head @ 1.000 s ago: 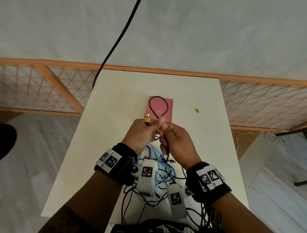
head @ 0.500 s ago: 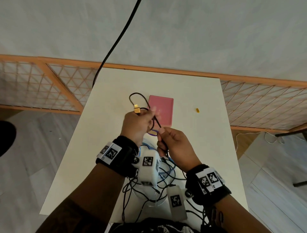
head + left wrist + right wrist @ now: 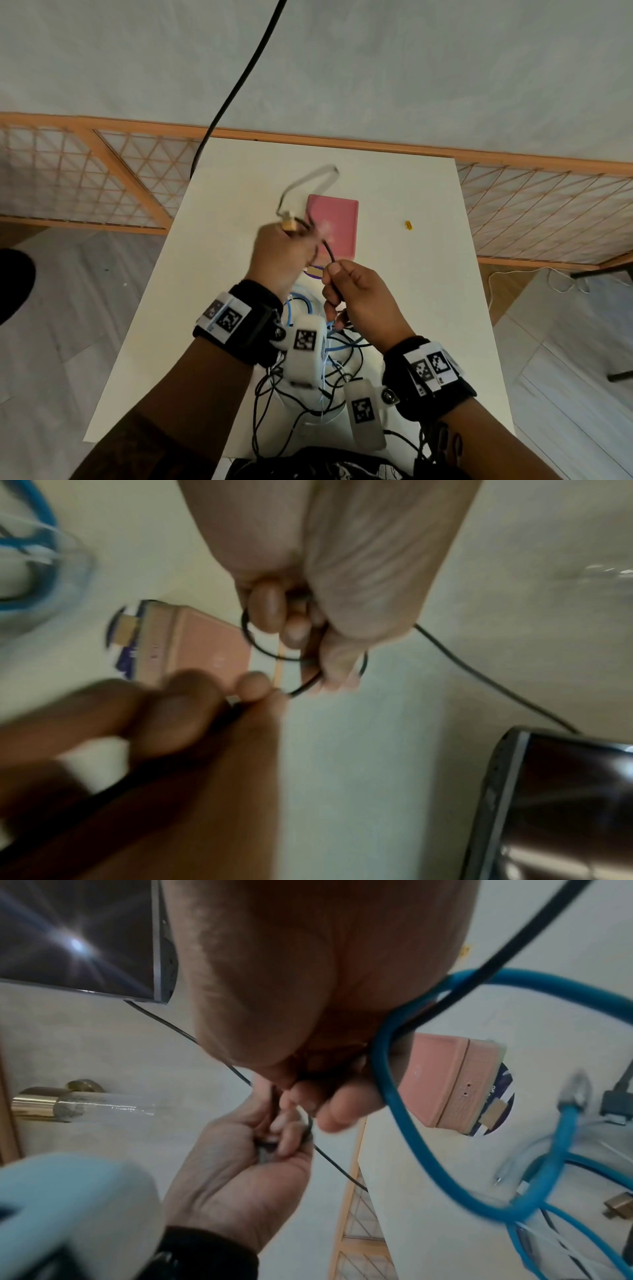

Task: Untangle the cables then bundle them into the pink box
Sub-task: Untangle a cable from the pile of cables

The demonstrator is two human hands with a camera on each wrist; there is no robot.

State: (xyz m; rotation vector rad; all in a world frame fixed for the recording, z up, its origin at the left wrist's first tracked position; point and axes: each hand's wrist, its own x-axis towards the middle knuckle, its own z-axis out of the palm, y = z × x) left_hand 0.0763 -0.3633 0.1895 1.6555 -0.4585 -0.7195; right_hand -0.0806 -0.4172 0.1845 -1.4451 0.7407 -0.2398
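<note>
Hands [image 3: 284, 255] gripping black cable [image 3: 327, 251] over pink box's [image 3: 337, 219] near edge.

No text is legible; the wrist bands [image 3: 228, 321] carry only black-and-white square markers.

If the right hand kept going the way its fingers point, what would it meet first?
Most likely the left hand, just ahead along the black cable that the right hand pinches; the pink box lies beyond, though depth is unclear.

Counted on the table [image 3: 428, 308]: 1 pink box [image 3: 337, 219], 1 small yellow bit [image 3: 408, 225], 2 hands — left hand [image 3: 281, 260], right hand [image 3: 363, 294]. Cables: 1 black cable [image 3: 329, 253] held, 1 blue cable [image 3: 383, 1074] seen; tangled rest — no. can't be told.
</note>
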